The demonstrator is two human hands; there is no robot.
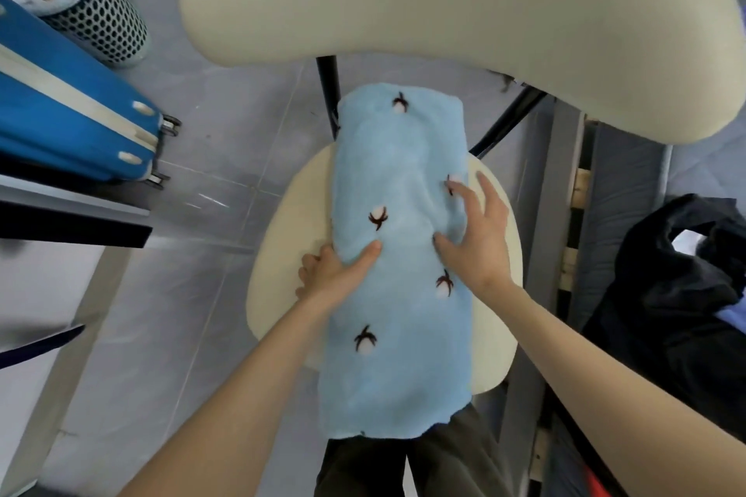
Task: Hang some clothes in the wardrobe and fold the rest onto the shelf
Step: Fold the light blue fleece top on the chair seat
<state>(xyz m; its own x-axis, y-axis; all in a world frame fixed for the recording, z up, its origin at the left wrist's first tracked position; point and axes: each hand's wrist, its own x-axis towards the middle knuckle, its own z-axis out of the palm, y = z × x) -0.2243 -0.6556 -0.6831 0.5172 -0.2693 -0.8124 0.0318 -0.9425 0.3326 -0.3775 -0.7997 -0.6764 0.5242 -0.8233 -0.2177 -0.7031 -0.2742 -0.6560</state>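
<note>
A light blue fleece garment (403, 182) with small dark-and-white flower marks lies folded into a long strip across the cream chair seat (282, 274). Its near end hangs over the seat's front edge. My left hand (335, 274) grips the strip's left edge, thumb on top and fingers curled underneath. My right hand (476, 234) presses on the cloth's right side with spread fingers.
The cream chair back (444, 0) rises ahead. A blue suitcase (68, 121) and a mesh bin (101, 20) stand at the left on the grey tile floor. A pile of dark clothes (686, 295) lies on the bed at the right. A white shelf edge (72, 214) is at the left.
</note>
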